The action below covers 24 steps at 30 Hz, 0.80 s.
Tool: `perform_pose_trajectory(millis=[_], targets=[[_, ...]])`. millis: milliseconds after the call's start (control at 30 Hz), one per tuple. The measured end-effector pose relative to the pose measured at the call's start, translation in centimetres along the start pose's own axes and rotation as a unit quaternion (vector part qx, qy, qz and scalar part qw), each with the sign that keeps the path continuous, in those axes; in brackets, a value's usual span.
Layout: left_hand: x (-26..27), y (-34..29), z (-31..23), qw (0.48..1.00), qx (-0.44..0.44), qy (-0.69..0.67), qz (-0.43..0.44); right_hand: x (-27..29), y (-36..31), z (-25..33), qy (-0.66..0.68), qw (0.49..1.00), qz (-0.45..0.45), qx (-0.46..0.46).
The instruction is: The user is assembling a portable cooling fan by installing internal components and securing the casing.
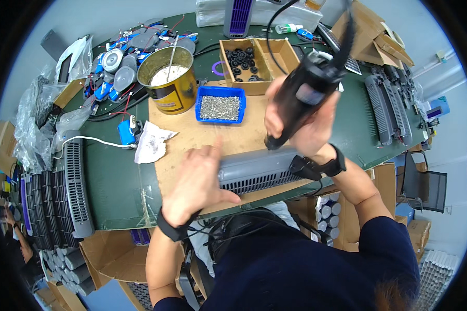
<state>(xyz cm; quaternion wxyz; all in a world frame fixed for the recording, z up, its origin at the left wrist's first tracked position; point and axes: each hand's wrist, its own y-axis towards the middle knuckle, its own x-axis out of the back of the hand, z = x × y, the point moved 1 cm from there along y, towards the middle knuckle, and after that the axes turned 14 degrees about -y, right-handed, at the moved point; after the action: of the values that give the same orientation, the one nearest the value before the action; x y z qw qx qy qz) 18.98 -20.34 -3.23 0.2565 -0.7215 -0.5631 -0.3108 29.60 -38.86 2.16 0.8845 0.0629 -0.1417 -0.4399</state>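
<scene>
A black electric screwdriver [299, 98] is held in my right hand [314, 129], fingers closed round its body and slightly blurred. Its lower tip is at the far edge of a grey slotted plastic housing [257, 168], but I cannot tell whether the two touch. The housing lies lengthwise on a cardboard sheet [184, 137]. My left hand [197, 176] grips the housing's left end, with the thumb on the near side and the fingers toward the far side. Beyond the housing is a blue tray [220, 121] full of small screws [219, 107].
A yellow can [171, 98] of whitish paste holds a stick. Behind the tray is a divided box [262, 85] with black round parts. Wired blue-and-grey parts [124, 78] crowd the far left. Grey housings stand at left [77, 186] and right [381, 111]. A cable hangs from above.
</scene>
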Motion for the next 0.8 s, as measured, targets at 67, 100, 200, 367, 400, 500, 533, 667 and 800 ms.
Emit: perform_pose_trajectory(millis=[67, 100, 200, 367, 400, 500, 533, 667, 800], targets=[[0.6, -1.2, 1.9, 0.999, 0.022, -0.040, -0.013, -1.3, 1.2, 1.4, 0.098, 0.992, 0.005, 0.075], [0.7, -1.6, 2.3, 0.997, 0.040, -0.067, -0.017, -2.3, 1.8, 1.9, 0.149, 0.984, 0.016, 0.096], [0.3, -2.1, 2.6, 0.992, 0.051, -0.105, -0.036, -5.9, 3.3, 2.1, 0.125, 0.991, -0.002, 0.049], [0.0, -2.3, 2.1, 0.984, 0.053, -0.164, -0.040, -8.6, 4.5, -1.1, 0.146, 0.988, 0.040, 0.033], [0.3, -2.2, 1.8, 0.979, 0.060, -0.190, -0.032, -8.9, 4.7, -1.5, 0.145, 0.988, 0.049, 0.016], [0.2, -2.1, 2.2, 0.977, 0.043, -0.204, -0.045, -9.5, 4.5, -2.8, 0.164, 0.984, 0.056, 0.026], [0.0, -2.0, 2.4, 0.977, 0.036, -0.205, -0.041, -10.0, 4.0, -3.3, 0.201, 0.978, 0.040, 0.050], [-1.6, -2.5, 3.8, 0.987, -0.016, -0.139, -0.079, -10.4, 2.0, -6.3, -0.092, 0.893, -0.158, 0.411], [-1.1, -2.9, 3.1, 0.985, 0.027, -0.155, -0.068, -11.0, 3.0, -5.6, 0.228, 0.949, 0.163, 0.142]])
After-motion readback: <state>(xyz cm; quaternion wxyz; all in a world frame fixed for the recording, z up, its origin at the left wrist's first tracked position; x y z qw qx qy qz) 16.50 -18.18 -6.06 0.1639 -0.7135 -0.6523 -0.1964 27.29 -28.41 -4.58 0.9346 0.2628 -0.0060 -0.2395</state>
